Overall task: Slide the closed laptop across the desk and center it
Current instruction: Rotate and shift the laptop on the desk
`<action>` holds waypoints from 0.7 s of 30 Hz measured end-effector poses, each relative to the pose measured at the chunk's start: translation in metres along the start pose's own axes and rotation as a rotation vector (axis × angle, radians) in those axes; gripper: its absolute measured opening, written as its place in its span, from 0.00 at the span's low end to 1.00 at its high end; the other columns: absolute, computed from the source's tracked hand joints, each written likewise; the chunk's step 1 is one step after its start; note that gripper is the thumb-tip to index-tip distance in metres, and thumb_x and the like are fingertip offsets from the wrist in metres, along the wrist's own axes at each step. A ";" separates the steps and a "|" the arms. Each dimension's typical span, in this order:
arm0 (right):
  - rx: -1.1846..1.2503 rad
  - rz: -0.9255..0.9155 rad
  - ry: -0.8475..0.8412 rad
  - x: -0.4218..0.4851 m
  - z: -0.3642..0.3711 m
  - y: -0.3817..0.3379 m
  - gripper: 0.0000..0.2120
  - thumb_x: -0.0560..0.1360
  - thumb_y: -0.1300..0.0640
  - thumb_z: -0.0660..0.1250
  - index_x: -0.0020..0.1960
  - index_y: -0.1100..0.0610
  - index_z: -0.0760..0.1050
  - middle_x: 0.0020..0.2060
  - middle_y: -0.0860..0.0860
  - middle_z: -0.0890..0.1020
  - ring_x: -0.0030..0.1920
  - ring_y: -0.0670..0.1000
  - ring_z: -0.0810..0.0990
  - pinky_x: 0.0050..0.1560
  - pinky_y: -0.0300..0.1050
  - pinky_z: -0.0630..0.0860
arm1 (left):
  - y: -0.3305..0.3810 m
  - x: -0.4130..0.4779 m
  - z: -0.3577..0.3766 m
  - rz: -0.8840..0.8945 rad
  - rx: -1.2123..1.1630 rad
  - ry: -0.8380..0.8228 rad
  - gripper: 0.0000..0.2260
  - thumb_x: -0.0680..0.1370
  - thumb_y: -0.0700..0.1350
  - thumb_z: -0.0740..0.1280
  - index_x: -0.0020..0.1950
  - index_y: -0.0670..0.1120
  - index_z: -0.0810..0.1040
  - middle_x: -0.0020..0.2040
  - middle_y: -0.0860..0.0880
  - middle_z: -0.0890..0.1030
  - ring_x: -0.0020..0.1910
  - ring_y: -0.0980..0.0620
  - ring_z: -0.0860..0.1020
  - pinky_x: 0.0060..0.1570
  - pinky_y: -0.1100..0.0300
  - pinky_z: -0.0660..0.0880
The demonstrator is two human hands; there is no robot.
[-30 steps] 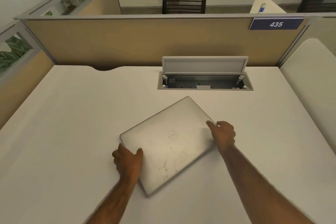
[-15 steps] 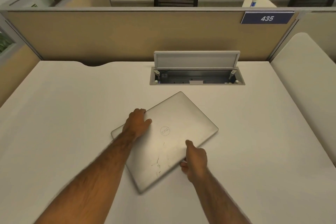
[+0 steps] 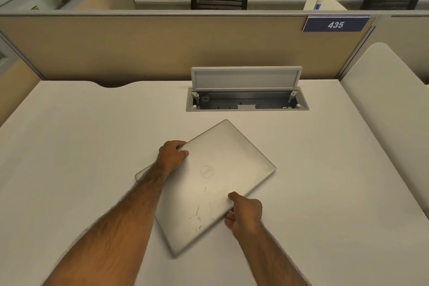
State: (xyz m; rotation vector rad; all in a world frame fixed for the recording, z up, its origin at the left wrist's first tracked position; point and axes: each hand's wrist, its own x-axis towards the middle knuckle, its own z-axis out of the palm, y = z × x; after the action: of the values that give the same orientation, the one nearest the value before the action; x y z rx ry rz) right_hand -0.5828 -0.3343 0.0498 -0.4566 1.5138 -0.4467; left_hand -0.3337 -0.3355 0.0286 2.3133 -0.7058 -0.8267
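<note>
Laptop (image 3: 216, 183) sits closed and askew on the desk (image 3: 69, 146), near the open cable box (image 3: 247, 100), barely shifted from half a second ago. Left hand (image 3: 171, 155) keeps gripping its far-left edge; right hand (image 3: 246, 213) still pinches the near-right edge.

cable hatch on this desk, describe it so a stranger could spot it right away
Start at the tan partition along the far edge of the white desk. Just in front of it, beyond the silver laptop, a long grey cable hatch is sunk into the desktop. Its lid stands propped up, the only opening in the surface.
</note>
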 end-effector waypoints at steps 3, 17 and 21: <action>0.003 0.001 0.005 0.003 -0.002 0.004 0.09 0.70 0.69 0.71 0.38 0.63 0.71 0.29 0.55 0.70 0.34 0.56 0.70 0.37 0.50 0.76 | 0.000 -0.002 0.000 -0.012 -0.021 0.015 0.20 0.77 0.42 0.72 0.68 0.44 0.80 0.65 0.43 0.83 0.65 0.41 0.80 0.70 0.49 0.74; -0.044 -0.123 -0.010 0.015 -0.015 -0.013 0.06 0.71 0.73 0.72 0.42 0.69 0.75 0.38 0.63 0.80 0.40 0.60 0.79 0.47 0.64 0.82 | 0.008 -0.029 -0.007 -0.039 -0.077 0.064 0.21 0.77 0.44 0.72 0.70 0.45 0.79 0.66 0.43 0.82 0.65 0.40 0.79 0.69 0.45 0.75; -0.113 -0.193 0.000 0.022 -0.020 -0.028 0.06 0.69 0.72 0.73 0.40 0.68 0.75 0.38 0.62 0.77 0.39 0.59 0.76 0.42 0.59 0.78 | 0.011 -0.038 -0.009 -0.054 -0.112 0.085 0.20 0.76 0.45 0.72 0.69 0.46 0.80 0.64 0.44 0.83 0.65 0.40 0.79 0.68 0.44 0.75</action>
State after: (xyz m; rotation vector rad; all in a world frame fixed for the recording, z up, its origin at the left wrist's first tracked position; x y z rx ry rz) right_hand -0.6022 -0.3694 0.0466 -0.6946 1.5060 -0.5128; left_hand -0.3560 -0.3158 0.0569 2.2608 -0.5479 -0.7671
